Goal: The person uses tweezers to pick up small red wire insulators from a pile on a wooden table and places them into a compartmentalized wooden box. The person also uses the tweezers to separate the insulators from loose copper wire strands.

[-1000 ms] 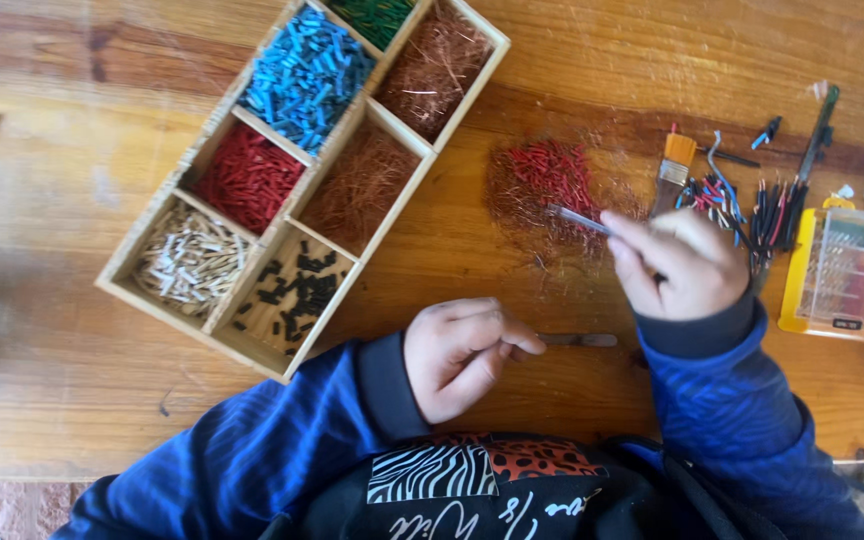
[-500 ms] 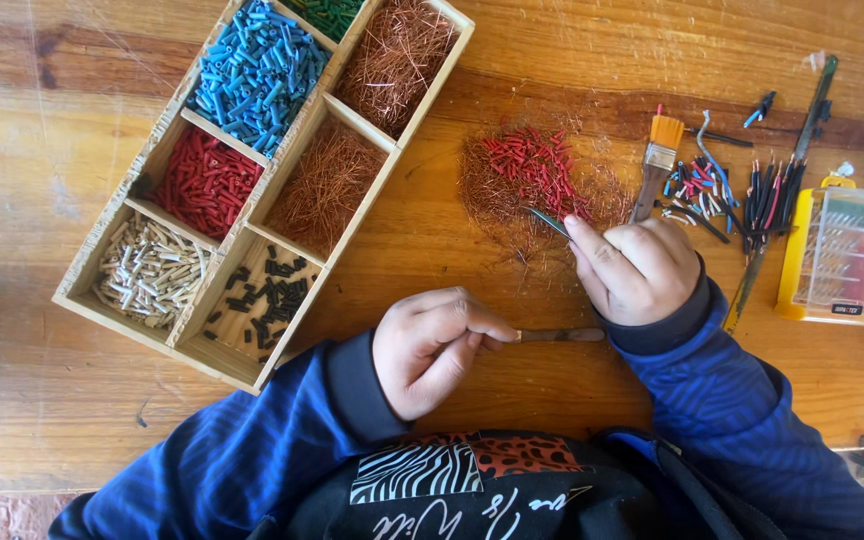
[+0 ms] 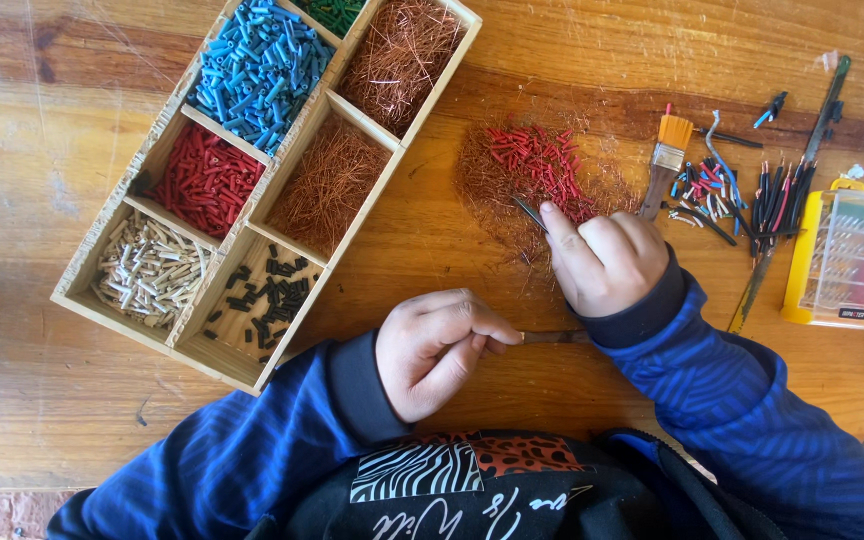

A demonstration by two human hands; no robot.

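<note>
My right hand (image 3: 604,260) grips metal tweezers (image 3: 529,213), whose tips point into a loose pile of red insulation pieces (image 3: 535,162) mixed with copper strands (image 3: 487,195) on the wooden table. My left hand (image 3: 437,350) is curled near the table's front edge, pinching the end of a thin dark stick-like tool (image 3: 552,337) that lies flat and runs under my right wrist. Both sleeves are blue.
A wooden compartment tray (image 3: 190,112) at left holds blue, red, white, black and green pieces plus copper strands in separate sections. At right lie a small paintbrush (image 3: 666,160), several cut wires (image 3: 742,195) and a yellow bit case (image 3: 845,262).
My right hand with the tweezers has shifted left and down toward the lower edge of the red pile. The view has also shifted, so everything sits further left in the frame.
</note>
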